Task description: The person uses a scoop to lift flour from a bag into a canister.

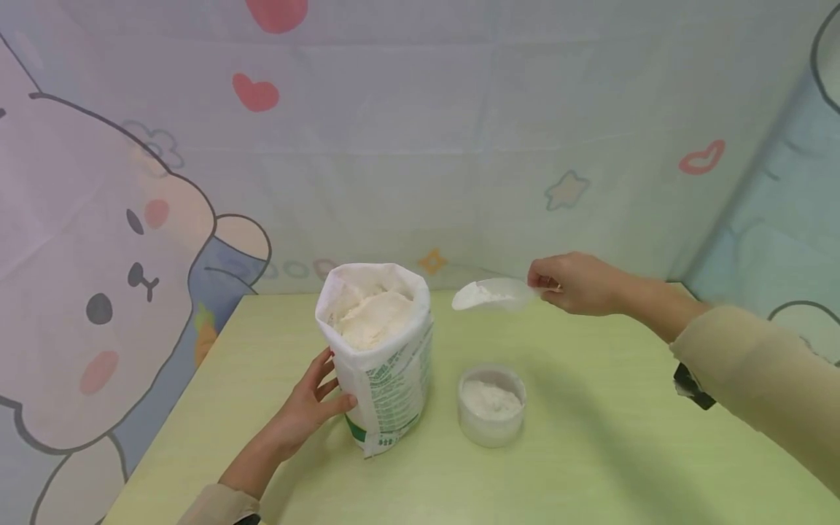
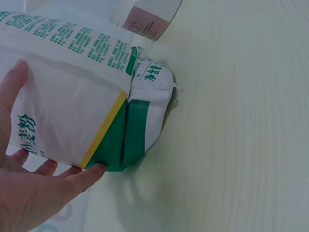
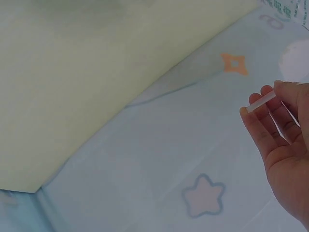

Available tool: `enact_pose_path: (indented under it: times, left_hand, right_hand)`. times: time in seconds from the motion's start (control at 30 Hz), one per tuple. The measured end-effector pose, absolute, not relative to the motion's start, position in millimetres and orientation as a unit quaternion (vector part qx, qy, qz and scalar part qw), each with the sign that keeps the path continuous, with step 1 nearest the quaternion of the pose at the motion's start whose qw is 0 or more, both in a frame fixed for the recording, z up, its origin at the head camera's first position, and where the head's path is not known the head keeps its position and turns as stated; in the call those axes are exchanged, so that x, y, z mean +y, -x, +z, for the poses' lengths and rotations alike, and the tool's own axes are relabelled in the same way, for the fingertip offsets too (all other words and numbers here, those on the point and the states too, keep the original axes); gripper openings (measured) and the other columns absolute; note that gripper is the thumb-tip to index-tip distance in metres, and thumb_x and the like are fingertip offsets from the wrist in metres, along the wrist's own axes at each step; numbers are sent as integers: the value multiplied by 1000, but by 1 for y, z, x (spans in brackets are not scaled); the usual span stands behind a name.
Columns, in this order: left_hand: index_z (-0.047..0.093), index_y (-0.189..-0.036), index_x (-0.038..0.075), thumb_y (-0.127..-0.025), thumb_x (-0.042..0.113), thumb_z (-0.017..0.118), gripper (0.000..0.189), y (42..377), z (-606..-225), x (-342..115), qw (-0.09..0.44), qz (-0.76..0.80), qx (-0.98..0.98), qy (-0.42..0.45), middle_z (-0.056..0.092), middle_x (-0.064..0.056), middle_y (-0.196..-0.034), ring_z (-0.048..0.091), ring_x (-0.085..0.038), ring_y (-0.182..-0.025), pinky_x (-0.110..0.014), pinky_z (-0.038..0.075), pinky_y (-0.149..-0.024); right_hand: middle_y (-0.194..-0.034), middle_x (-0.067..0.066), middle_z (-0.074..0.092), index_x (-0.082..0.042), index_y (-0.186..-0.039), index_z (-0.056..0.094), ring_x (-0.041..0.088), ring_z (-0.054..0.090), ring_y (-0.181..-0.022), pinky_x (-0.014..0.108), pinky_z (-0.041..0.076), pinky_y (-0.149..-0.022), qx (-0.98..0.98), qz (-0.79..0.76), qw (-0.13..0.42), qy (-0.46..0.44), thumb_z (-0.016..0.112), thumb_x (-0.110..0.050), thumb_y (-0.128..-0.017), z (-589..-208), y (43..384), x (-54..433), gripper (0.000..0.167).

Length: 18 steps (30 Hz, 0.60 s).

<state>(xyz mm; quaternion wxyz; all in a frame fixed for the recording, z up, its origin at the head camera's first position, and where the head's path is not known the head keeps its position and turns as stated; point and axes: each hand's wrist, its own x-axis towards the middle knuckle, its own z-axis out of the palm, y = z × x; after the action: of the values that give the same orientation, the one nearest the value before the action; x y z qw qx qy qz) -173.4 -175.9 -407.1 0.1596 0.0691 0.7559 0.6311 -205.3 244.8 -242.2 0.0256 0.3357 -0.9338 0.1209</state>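
A white flour bag (image 1: 394,379) with green print stands upright, its top rolled outward and pale flour (image 1: 377,321) showing inside. My left hand (image 1: 308,408) holds the bag's left side, thumb on the printed face and fingers spread around the side; the left wrist view shows this hand (image 2: 43,188) close to the bag (image 2: 72,96). My right hand (image 1: 574,283) pinches the handle of a translucent scoop (image 1: 518,292) carrying some flour, raised to the right of the bag. In the right wrist view the handle (image 3: 260,102) lies between thumb and fingers.
A round translucent tub (image 1: 492,430) with flour in it stands right of the bag, below the scoop in the head view. A pale green table (image 1: 590,452) carries everything. Behind its back edge hangs a cartoon-printed cloth (image 1: 407,146).
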Motion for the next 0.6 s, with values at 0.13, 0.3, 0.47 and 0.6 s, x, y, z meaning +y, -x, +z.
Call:
enact_pose_path:
  times: [0.13, 0.3, 0.47, 0.6]
  left_hand:
    - [10, -146, 35, -79, 23, 73, 93, 174, -408, -176, 159, 631, 756, -72, 8, -5, -153, 15, -37, -139, -60, 29, -102]
    - [10, -146, 34, -79, 23, 73, 93, 174, -406, -176, 160, 631, 755, -73, 9, -5, -153, 15, -37, -139, -60, 29, -102]
    - [9, -146, 33, -78, 23, 73, 94, 172, -404, -175, 161, 628, 758, -69, 8, -6, -153, 15, -37, -139, -60, 29, -102]
    - [9, -146, 33, -78, 24, 73, 94, 172, -404, -175, 162, 627, 759, -67, 8, -5, -154, 15, -37, -139, -60, 28, -102]
  right_hand:
    - [-88, -2, 62, -10, -92, 59, 15, 60, -82, 34, 51, -74, -936, 113, 8, -332, 61, 0, -82, -251, 202, 245, 14]
    - [-87, -1, 60, -9, -91, 58, 14, 59, -80, 32, 51, -70, -932, 82, 7, -354, 63, 1, -81, -258, 199, 247, 15]
    - [-88, 2, 60, -11, -89, 57, 19, 62, -80, 33, 52, -68, -926, 31, 26, -375, 65, 4, -79, -262, 196, 250, 19]
    - [-88, 2, 60, -11, -90, 57, 21, 61, -80, 34, 52, -69, -927, -26, 27, -372, 66, 4, -79, -262, 195, 248, 21]
